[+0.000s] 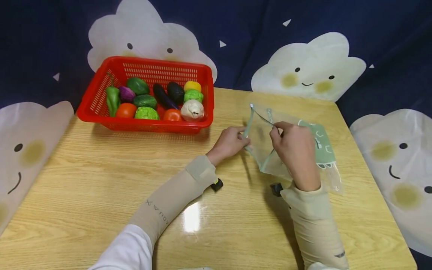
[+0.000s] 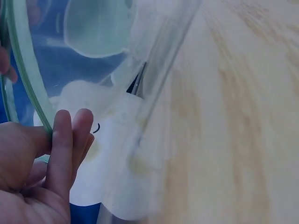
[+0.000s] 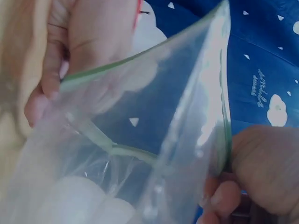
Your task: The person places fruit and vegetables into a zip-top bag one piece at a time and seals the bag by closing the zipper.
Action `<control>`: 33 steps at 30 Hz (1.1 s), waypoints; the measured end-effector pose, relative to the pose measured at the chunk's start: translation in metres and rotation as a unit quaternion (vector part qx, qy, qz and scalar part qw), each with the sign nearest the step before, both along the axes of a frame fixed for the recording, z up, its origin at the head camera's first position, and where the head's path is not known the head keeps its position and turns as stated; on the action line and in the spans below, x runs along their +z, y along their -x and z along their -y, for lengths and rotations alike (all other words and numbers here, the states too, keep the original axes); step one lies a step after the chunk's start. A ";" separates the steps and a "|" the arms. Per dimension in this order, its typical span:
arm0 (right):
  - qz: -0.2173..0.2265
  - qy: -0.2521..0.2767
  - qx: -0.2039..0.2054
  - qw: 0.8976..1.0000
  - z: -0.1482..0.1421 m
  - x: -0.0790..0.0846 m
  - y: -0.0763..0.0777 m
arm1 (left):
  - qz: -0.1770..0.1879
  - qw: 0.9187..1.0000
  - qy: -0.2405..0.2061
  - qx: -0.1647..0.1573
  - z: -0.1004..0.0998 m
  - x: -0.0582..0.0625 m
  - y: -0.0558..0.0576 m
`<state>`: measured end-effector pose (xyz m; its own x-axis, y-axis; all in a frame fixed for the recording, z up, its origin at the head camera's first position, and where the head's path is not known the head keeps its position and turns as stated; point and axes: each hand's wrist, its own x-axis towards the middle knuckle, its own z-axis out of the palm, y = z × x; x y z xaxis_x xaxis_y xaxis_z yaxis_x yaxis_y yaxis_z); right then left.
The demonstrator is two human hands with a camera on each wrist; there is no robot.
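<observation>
A clear plastic zip bag (image 1: 259, 140) with a pale green band around its mouth lies over the right part of the table, its mouth spread apart. My left hand (image 1: 230, 142) pinches the near-left side of that mouth; in the left wrist view its thumb and fingers (image 2: 63, 144) grip the green band (image 2: 29, 70). On the opposite side, my right hand (image 1: 297, 150) pinches the band between thumb and curled fingers. Through the right wrist view the open mouth (image 3: 140, 112) shows between both hands. A green printed patch (image 1: 324, 144) marks the bag's far end.
A red plastic basket (image 1: 148, 126) stands at the back left, holding several vegetables, among them a green pepper (image 1: 113, 98), an eggplant (image 1: 163, 96), a tomato (image 1: 126, 111) and a white bulb (image 1: 192, 110). Behind the wooden table (image 1: 101, 180) hangs a dark blue cloud-patterned cloth (image 1: 236, 22).
</observation>
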<state>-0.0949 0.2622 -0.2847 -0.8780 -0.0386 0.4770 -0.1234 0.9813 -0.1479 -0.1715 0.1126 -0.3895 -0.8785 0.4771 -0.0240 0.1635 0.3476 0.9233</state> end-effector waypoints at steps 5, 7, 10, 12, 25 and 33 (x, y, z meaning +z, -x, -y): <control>-0.067 0.023 0.003 0.997 -0.004 0.013 -0.007 | -0.026 0.999 -0.033 0.015 0.002 0.008 -0.003; -0.086 0.031 -0.001 0.996 -0.005 0.017 -0.011 | -0.043 0.998 -0.047 0.018 0.003 0.013 -0.005; -0.102 0.045 -0.011 0.994 -0.005 0.022 -0.016 | -0.059 0.996 -0.064 0.017 0.002 0.021 -0.007; -0.108 0.045 -0.020 0.993 -0.005 0.025 -0.019 | -0.059 0.996 -0.072 0.014 0.002 0.024 -0.009; -0.175 0.093 -0.046 0.979 -0.020 0.045 -0.035 | -0.029 0.997 -0.064 0.038 0.007 0.018 0.001; -0.131 0.084 -0.014 0.988 -0.014 0.034 -0.026 | -0.050 0.997 -0.065 0.004 0.008 0.025 -0.002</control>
<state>-0.0688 0.2765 -0.2502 -0.7234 0.0821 0.6856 -0.1531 0.9491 -0.2751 -0.1692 0.1042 -0.3648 -0.8776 0.4630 0.1245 0.2536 0.2280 0.9401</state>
